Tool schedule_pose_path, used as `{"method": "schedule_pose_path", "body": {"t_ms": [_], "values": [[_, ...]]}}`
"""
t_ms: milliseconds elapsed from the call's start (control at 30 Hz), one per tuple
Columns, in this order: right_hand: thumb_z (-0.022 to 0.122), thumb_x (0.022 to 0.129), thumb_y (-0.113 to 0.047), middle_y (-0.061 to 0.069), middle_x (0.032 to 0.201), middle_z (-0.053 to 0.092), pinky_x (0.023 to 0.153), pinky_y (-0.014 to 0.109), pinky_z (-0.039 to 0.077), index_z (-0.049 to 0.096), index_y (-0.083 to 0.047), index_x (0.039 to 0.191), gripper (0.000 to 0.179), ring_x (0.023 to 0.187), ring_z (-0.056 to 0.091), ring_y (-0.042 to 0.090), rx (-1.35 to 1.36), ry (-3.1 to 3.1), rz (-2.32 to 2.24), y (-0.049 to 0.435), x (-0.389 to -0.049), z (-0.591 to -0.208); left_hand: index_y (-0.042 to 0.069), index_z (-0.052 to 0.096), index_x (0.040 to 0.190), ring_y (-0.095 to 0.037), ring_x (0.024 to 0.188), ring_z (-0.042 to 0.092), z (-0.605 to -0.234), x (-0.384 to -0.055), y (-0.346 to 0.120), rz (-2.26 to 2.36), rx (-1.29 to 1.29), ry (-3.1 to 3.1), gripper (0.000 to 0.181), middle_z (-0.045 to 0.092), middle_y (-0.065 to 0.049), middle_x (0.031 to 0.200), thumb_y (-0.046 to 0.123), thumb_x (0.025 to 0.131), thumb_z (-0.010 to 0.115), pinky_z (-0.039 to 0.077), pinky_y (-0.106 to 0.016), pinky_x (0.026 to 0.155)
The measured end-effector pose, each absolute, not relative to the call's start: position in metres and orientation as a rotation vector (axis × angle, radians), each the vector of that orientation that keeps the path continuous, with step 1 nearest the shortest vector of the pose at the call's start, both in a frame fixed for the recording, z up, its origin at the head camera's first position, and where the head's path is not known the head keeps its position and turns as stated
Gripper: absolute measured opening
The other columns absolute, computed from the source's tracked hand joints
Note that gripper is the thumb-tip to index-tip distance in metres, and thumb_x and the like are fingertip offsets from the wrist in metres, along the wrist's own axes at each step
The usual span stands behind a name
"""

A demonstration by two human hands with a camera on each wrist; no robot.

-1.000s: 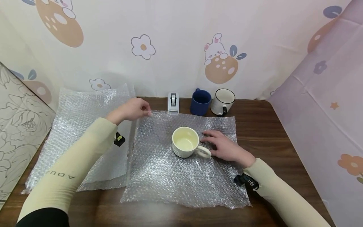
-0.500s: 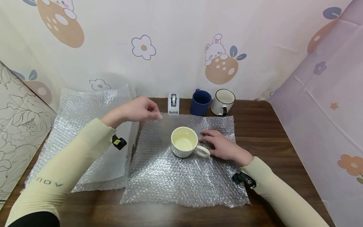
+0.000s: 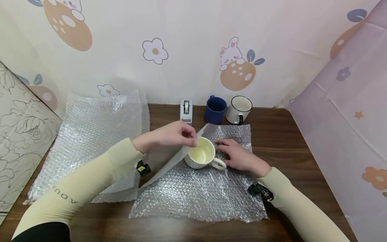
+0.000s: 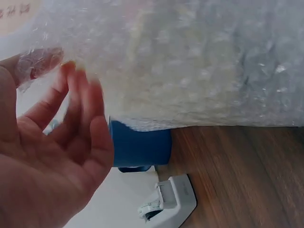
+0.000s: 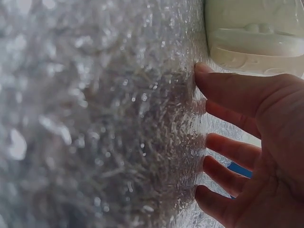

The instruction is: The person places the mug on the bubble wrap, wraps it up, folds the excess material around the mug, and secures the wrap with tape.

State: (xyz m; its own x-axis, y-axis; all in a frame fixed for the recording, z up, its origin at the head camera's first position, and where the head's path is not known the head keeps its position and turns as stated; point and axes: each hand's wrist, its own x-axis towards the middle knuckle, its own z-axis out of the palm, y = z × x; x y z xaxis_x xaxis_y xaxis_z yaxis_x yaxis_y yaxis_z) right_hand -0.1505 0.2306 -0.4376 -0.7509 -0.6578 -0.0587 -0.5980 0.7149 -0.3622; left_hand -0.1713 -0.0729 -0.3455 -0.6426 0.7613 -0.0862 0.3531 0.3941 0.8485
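Observation:
A pale yellow mug [image 3: 196, 163] stands upright on a sheet of bubble wrap [image 3: 199, 198], its handle pointing right. My left hand [image 3: 173, 135] pinches the sheet's far left corner between thumb and fingers. That lifted corner reaches over the mug's left rim, and in the left wrist view the raised bubble wrap [image 4: 190, 71] fills the upper part. Just right of the mug, my right hand [image 3: 237, 156] rests its spread fingertips on the sheet. The right wrist view shows those fingers [image 5: 232, 95] touching the wrap, close to the mug but apart from it.
More bubble wrap sheets [image 3: 87, 134] lie stacked on the left of the wooden table [image 3: 278, 144]. Along the back wall stand a white tape dispenser [image 3: 186, 109], a blue mug [image 3: 214, 112] and a white mug with a black rim [image 3: 239, 111].
My left hand has lifted the bubble wrap's far left corner and carried it rightward and nearer, up to the mug. The right hand has stayed nearly still.

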Motion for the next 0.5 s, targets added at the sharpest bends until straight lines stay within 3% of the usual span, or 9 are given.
{"method": "schedule_pose_path", "body": {"t_ms": [267, 433, 500], "values": [[0.082, 0.082, -0.014, 0.02, 0.144, 0.048, 0.103, 0.057, 0.039, 0.067, -0.009, 0.125, 0.046, 0.13, 0.043, 0.042, -1.021, 2.744, -0.498, 0.231, -0.15, -0.438, 0.017, 0.072, 0.082, -0.012, 0.085, 0.057, -0.36, -0.164, -0.067, 0.974, 1.147, 2.495, 0.01, 0.06, 0.006, 0.088, 0.022, 0.091, 0.071, 0.048, -0.028, 0.077], [0.081, 0.083, -0.015, 0.019, 0.145, 0.047, 0.104, 0.058, 0.038, 0.067, -0.01, 0.125, 0.045, 0.131, 0.042, 0.042, -1.008, 2.741, -0.501, 0.231, -0.15, -0.438, 0.013, 0.071, 0.085, -0.012, 0.075, 0.055, -0.364, -0.162, -0.066, 0.851, 1.214, 2.541, 0.029, 0.058, 0.005, 0.082, 0.03, 0.102, 0.055, 0.047, -0.028, 0.069], [0.081, 0.083, -0.015, 0.019, 0.145, 0.047, 0.104, 0.058, 0.038, 0.067, -0.011, 0.126, 0.045, 0.131, 0.042, 0.042, -1.006, 2.739, -0.497, 0.231, -0.151, -0.438, 0.011, 0.072, 0.092, -0.011, 0.077, 0.055, -0.363, -0.162, -0.069, 0.785, 1.262, 2.529, 0.027, 0.061, 0.004, 0.087, 0.026, 0.103, 0.052, 0.048, -0.029, 0.071]]}}
